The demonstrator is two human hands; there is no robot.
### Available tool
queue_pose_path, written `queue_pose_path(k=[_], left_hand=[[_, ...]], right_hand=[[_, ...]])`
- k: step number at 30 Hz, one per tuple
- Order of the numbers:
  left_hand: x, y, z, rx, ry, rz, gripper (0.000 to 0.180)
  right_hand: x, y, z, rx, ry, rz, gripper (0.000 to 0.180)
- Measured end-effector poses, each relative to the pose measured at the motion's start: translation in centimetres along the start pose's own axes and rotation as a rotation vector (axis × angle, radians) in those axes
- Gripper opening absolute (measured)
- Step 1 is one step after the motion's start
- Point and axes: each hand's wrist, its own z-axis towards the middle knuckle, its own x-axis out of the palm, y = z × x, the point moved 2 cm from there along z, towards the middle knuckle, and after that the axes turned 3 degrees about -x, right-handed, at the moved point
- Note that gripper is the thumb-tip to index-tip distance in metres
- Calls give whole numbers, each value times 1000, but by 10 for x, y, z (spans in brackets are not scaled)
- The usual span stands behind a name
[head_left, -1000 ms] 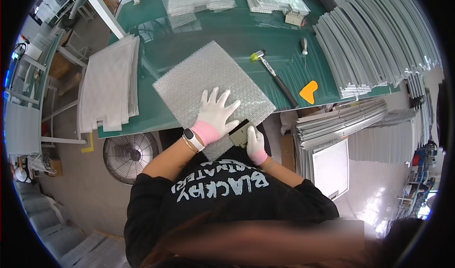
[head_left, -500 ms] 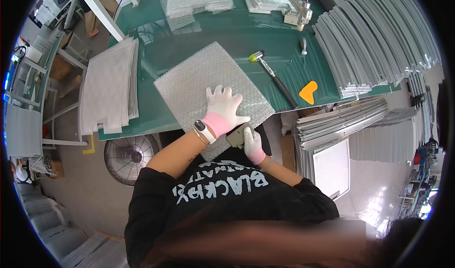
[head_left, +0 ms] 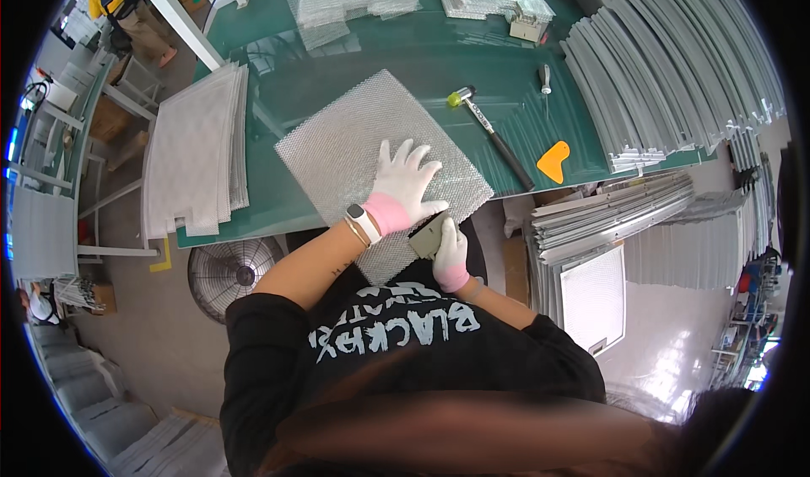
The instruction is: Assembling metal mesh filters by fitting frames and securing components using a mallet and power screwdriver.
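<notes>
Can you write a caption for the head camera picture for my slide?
Gloved left hand flat on a metal mesh sheet, right hand at its near corner.

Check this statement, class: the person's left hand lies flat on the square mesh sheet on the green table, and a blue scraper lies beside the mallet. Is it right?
Not quite. The head view shows the scraper is orange, not blue. The rest holds: the left hand lies flat, fingers spread, on the square mesh sheet on the green table, and the scraper lies beside the mallet.

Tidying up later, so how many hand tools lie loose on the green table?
3: a mallet right of the mesh sheet, an orange scraper near the table edge, a small tool farther back. Stacks may hide more.
</notes>
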Motion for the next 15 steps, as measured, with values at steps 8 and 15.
queue_pose_path(k=[8, 15], left_hand=[[8, -2, -6, 11, -34, 89, 67], [8, -6, -10, -22, -53, 114, 67]], right_hand=[[10, -3, -1, -73, -92, 21, 30], [14, 8, 9, -83, -4, 96, 24]])
